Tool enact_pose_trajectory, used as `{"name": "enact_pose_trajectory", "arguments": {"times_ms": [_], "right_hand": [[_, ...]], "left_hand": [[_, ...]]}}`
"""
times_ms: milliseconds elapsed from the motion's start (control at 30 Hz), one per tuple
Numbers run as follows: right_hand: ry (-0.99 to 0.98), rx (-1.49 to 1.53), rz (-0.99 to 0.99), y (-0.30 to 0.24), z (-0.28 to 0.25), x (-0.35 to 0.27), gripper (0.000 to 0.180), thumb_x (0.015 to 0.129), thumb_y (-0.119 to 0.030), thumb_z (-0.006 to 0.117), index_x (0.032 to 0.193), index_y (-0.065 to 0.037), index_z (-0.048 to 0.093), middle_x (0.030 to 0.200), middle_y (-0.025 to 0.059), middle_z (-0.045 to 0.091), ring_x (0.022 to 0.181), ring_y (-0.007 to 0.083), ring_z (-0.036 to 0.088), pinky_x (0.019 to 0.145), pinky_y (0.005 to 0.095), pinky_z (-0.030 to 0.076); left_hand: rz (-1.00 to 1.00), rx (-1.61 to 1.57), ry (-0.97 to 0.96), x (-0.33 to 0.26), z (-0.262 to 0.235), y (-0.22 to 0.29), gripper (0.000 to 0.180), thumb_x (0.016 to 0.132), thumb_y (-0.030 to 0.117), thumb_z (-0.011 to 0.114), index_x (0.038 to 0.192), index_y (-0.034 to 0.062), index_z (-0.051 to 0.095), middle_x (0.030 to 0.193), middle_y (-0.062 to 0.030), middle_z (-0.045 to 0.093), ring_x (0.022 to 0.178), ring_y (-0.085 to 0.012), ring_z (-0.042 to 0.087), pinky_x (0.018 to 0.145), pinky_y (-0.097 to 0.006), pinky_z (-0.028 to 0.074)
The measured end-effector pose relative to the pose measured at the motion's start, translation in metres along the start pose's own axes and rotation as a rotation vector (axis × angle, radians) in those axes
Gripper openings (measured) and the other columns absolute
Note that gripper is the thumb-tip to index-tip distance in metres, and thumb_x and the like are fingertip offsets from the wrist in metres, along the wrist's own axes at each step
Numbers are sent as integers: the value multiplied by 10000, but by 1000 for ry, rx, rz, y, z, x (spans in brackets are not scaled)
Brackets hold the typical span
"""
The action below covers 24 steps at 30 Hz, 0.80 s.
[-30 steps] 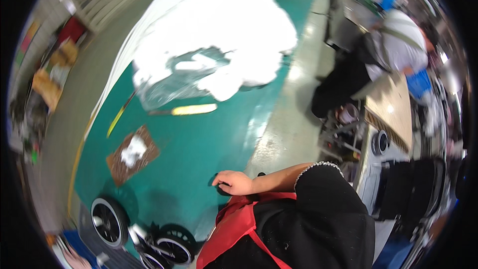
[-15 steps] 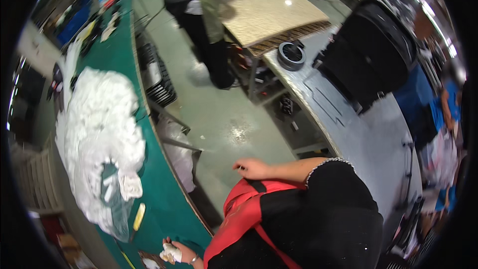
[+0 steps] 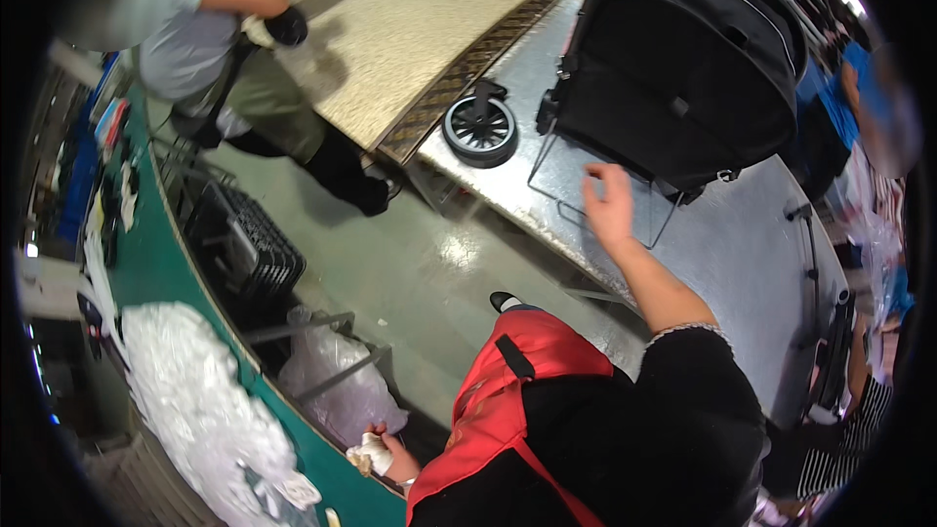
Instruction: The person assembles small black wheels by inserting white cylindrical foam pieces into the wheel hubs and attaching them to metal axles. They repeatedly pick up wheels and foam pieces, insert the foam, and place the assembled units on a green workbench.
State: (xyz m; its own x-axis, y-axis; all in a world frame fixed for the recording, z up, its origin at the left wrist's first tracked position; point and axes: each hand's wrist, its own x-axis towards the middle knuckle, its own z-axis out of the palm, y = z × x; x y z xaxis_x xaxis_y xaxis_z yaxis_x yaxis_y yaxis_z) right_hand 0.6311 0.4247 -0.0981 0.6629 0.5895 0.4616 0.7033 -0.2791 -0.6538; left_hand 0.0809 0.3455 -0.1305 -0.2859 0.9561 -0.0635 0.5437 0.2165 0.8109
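My right hand [image 3: 609, 210] reaches out over the grey metal table [image 3: 708, 254]. Its fingers are apart and hold nothing. Beside it a thin bent wire frame [image 3: 571, 203] sticks out from under a large black fabric carrier or stroller body [image 3: 673, 68]. A black wheel [image 3: 479, 129] with a grey rim and a fork stands left of the hand, close to the table's edge. Low by the green table, my left hand [image 3: 395, 459] is closed on a crumpled white cloth [image 3: 371, 451]; some of its fingers are hidden.
A co-worker [image 3: 244, 68] in a grey shirt stands at a beige-topped table [image 3: 410, 20]. White plastic bags [image 3: 200, 390] lie on the green table [image 3: 161, 268] at left. Below are a black crate [image 3: 249, 244] and a clear bag [image 3: 342, 381]. A black rod [image 3: 812, 273] lies at right.
My view has swung right, toward the metal table. My right hand has moved from in front of my body out over that table, opening. The left hand keeps the white cloth.
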Motion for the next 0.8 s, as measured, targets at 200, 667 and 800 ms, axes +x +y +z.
{"name": "enact_pose_trajectory", "arguments": {"times_ms": [200, 667, 800], "right_hand": [[340, -130, 605, 133, -96, -33, 478, 717, -129, 770, 1118, 1, 545, 1070, 158, 585, 1039, 287, 576, 907, 381, 472], [349, 397, 1398, 239, -60, -36, 682, 776, -155, 702, 1371, -10, 402, 1053, 186, 641, 818, 247, 635, 764, 369, 519], [530, 325, 1281, 250, -93, -84, 372, 784, -131, 684, 1123, 4, 612, 907, 125, 675, 746, 219, 635, 720, 346, 501]], "left_hand": [[125, -134, -425, 88, 118, 113, 401, 955, 1, 469, 1354, -24, 434, 1259, -137, 558, 1172, -223, 543, 1029, -349, 399], [402, -229, -1052, 111, 446, 501, 668, 731, 37, 730, 1337, -50, 464, 1249, -92, 567, 1117, -196, 540, 981, -274, 406], [410, -266, -1175, 55, 459, 498, 693, 738, -46, 715, 1365, -62, 420, 1302, -94, 532, 1150, -197, 525, 1006, -284, 407]]}}
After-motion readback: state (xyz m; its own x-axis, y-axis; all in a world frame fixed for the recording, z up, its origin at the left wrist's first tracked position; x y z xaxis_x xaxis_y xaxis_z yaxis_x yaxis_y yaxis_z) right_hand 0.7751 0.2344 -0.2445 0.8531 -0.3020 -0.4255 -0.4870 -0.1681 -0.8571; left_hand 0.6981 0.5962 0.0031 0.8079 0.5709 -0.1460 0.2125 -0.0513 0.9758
